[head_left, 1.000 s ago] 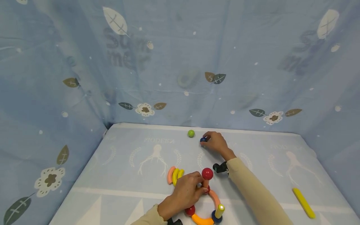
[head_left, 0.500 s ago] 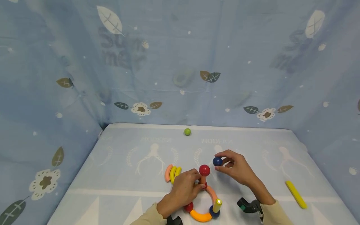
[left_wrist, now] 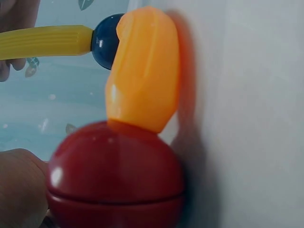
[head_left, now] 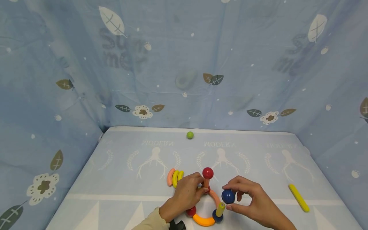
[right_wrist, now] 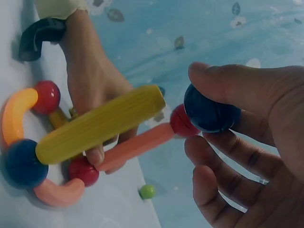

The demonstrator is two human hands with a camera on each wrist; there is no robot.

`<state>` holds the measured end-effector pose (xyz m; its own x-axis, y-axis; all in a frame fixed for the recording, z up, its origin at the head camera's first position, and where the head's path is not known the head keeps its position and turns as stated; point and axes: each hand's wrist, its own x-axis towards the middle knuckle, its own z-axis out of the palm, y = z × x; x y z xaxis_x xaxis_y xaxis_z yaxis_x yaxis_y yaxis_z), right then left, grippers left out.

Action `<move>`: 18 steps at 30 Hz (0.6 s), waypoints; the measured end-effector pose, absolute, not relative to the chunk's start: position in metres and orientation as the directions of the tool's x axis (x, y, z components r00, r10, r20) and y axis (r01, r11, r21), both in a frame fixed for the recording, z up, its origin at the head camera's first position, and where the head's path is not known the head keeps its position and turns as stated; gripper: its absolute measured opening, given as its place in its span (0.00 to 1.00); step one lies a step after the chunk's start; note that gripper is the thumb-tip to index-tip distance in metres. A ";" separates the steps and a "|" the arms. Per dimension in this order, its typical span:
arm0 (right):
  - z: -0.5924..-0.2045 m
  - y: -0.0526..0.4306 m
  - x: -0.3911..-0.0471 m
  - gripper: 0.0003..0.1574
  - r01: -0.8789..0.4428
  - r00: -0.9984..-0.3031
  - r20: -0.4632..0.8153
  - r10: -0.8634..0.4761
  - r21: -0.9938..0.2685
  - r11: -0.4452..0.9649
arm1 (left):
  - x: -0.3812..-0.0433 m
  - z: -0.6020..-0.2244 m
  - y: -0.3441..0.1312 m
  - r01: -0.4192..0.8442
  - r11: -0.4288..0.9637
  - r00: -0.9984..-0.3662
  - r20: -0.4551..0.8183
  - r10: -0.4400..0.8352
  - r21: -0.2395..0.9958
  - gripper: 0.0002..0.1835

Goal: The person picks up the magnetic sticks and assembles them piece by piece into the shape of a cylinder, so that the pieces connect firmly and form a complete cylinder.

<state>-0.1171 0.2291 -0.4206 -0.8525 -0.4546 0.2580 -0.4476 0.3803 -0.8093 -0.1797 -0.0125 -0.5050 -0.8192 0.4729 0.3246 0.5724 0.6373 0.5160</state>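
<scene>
My right hand pinches a blue ball between thumb and fingertips, just above and right of the tip of an upright yellow stick. That stick rises from a second blue ball in a ring of toy balls and curved pieces. Two of these are an orange curve and a salmon curve. My left hand grips the foot of an upright salmon stick, beside a red ball. Another red ball tops that stick. The left palm hides part of the ring.
Salmon and yellow curved pieces lie left of my left hand. A green ball sits near the table's back edge. A loose yellow stick lies on the right. Patterned blue cloth surrounds the table.
My right hand has carried the blue ball from near the back edge toward me, to beside the upright yellow stick. The left hand keeps its grip at the ring.
</scene>
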 end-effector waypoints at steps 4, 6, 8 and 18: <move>-0.420 0.226 -0.114 0.23 -0.460 -0.839 0.261 -0.478 -0.809 0.366 | -0.179 -0.505 -0.013 0.573 0.633 -0.819 0.326 0.473 0.521 0.09; -0.420 0.225 -0.114 0.23 -0.453 -0.841 0.251 -0.479 -0.811 0.370 | -0.179 -0.505 -0.013 0.570 0.632 -0.820 0.321 0.473 0.525 0.09; -0.421 0.224 -0.114 0.23 -0.448 -0.842 0.243 -0.482 -0.812 0.374 | -0.179 -0.505 -0.013 0.568 0.631 -0.822 0.316 0.474 0.528 0.09; -0.424 0.224 -0.113 0.24 -0.464 -0.832 0.271 -0.485 -0.818 0.339 | -0.180 -0.504 -0.013 0.570 0.628 -0.819 0.310 0.483 0.530 0.10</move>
<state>-0.1125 0.2244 -0.4239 -0.8317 -0.4845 0.2711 -0.4643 0.3394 -0.8181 -0.1795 -0.0130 -0.5042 -0.8193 0.4825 0.3097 0.5701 0.6279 0.5298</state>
